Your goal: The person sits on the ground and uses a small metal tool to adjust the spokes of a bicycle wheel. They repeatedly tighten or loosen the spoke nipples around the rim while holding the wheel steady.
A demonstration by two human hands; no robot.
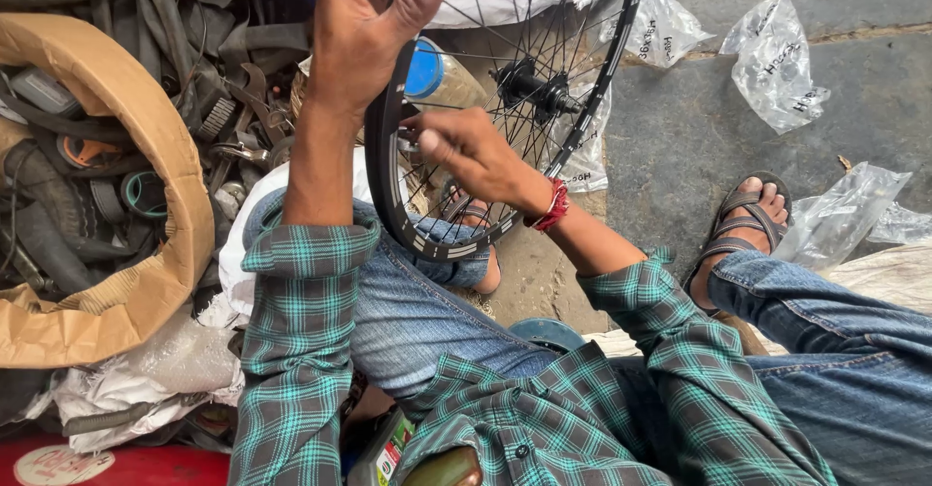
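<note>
A black bicycle wheel rim (427, 241) with thin spokes and a black hub (529, 86) stands upright between my knees. My left hand (364, 25) grips the rim's left side near the top, thumb over the edge. My right hand (466, 151) reaches in among the spokes near the rim's inner side, fingers pinched on something small I cannot make out. A red thread band (553, 206) circles my right wrist. I wear a green checked shirt, jeans and sandals.
At left is a pile of old tyres, tubes and tools (238, 107) with a tyre wrapped in brown paper (146, 156). Clear plastic bags (777, 54) lie on the grey concrete floor at right. A blue-lidded jar (427, 68) sits behind the wheel.
</note>
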